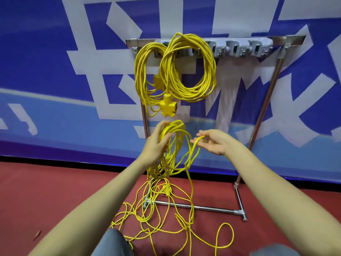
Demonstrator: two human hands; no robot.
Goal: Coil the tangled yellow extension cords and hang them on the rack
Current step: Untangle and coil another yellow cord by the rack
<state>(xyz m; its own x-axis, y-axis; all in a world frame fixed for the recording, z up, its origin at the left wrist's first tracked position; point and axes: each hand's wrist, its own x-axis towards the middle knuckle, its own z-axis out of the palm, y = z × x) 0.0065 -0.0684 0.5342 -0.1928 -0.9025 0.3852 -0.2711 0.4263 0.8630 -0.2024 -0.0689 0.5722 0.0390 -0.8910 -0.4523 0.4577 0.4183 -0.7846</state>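
Behind everything I saw a blue and white printed banner (55, 71) over a dull red floor (46, 191). The rack (265, 100) was shiny chrome tube with a grey moulded hook strip (239, 48) along the top. Two finished coils (206, 78) of thin yellow cord hung at its left end, with a chunky star-shaped socket head (167, 107) dangling below them.

Both bare forearms reached forward. The left hand (156, 141) was upright, its fingers curled round the top of a half-made bundle of loops (173, 145). The right hand (212, 143) lay palm up, fingers loosely bent, with one strand crossing its fingertips. I could not tell whether the thumb pinched that strand.

The rest of the cord (166, 218) sprawled in loose tangles over the floor and the rack's base bar, with a small plug (167, 189) among them.
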